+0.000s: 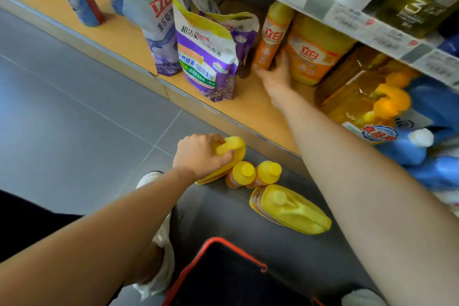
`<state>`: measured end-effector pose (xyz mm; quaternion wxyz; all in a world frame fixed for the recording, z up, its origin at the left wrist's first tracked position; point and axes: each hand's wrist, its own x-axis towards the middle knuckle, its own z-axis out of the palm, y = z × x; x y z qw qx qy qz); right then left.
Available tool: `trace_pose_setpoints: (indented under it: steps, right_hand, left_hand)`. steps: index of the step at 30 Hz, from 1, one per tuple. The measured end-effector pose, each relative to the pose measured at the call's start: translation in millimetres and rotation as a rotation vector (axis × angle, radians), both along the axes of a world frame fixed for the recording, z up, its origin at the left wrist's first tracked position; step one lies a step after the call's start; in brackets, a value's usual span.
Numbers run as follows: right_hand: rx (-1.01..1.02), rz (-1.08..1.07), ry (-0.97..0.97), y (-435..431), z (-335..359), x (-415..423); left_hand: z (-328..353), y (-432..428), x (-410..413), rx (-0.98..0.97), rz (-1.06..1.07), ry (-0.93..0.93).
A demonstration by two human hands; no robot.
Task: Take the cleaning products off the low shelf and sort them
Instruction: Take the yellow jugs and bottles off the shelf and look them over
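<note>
On the low wooden shelf (248,104), the right hand (275,74) curls round the base of a slim orange plastic bottle (272,37), hemmed in between a purple refill pouch (206,57) and a wide orange jug (315,52). On the floor before the shelf, the left hand (198,156) grips a yellow plastic jug (231,154) by its handle, just beside two small yellow-capped bottles (242,174) and a second yellow jug (293,208)

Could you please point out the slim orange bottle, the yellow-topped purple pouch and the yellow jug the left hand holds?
slim orange bottle (272,37), head view, its label.
yellow-topped purple pouch (206,57), head view, its front panel.
yellow jug (238,144), head view, its shoulder beside the handle.
</note>
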<state>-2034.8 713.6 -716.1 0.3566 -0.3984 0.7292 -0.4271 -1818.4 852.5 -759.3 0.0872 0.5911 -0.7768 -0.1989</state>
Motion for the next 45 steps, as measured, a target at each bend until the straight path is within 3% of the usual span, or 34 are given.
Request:
trace_pose_setpoints:
  steps: [12,18,24,32,37,42,45]
  right_hand:
    - [-0.127,-0.059,-0.001,-21,-20,-8]
    - [-0.194,0.002,-0.089,39,-28,-10]
    - [-0.15,0.154,0.065,114,-1,-18]
    - [-0.037,0.31,0.168,204,64,-36]
    - [0.01,0.251,0.159,250,101,-25]
    - [0.021,0.156,0.161,290,129,-19]
    - [0.014,0.105,0.108,311,146,-17]
  left_hand:
    - [1,1,-5,0.058,-0.014,0.04]
    - [0,1,-4,0.045,-0.023,0.023]
    - [9,1,-5,0.078,-0.049,-0.013]
    - [33,0,-10,0.279,-0.076,-0.021]
    - [84,11,-32,0.324,-0.009,0.282]
    - [160,43,-57,0.528,-0.057,0.814]
    - [198,61,-63,0.671,-0.099,0.99]
